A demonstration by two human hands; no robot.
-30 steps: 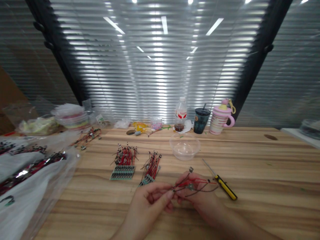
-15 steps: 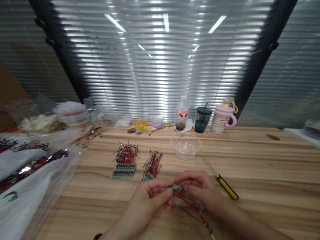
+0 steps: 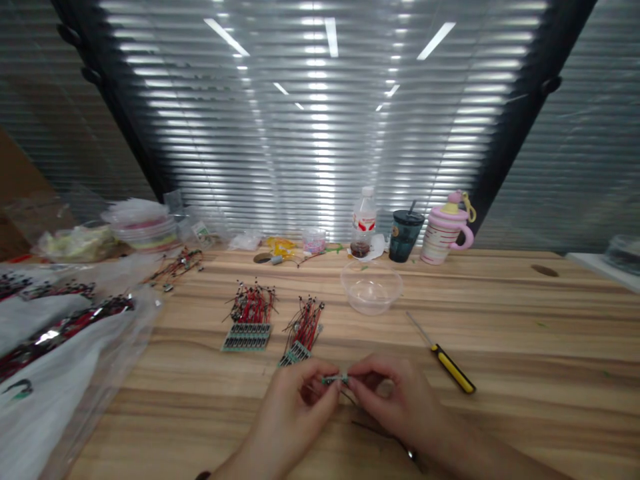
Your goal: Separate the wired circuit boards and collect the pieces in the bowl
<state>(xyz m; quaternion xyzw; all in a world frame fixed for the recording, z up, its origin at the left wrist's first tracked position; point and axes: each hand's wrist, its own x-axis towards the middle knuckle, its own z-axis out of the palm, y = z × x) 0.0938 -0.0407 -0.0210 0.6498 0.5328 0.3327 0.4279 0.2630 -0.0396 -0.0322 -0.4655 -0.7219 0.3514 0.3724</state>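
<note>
A small green circuit board (image 3: 336, 380) is pinched between the fingertips of my left hand (image 3: 306, 399) and my right hand (image 3: 390, 392). Dark wires run from it under my right hand, partly hidden. Just beyond my left hand lies a green board strip (image 3: 296, 353) with red and black wires fanned away from me. Farther left rests a larger group of boards (image 3: 247, 337) with a tangle of red and black wires (image 3: 253, 303). A yellow and black screwdriver (image 3: 452, 368) lies to the right of my right hand.
A clear plastic bowl (image 3: 372, 288) stands beyond my hands. At the back are a bottle (image 3: 363, 227), a dark cup (image 3: 405, 235) and a pink mug (image 3: 440, 233). Plastic bags with wired parts (image 3: 75, 340) cover the left side, near stacked containers (image 3: 145, 230).
My right fingers have closed onto the board's right end. The board lies more level, and its red wires, seen before, are now mostly hidden. The view has shifted slightly.
</note>
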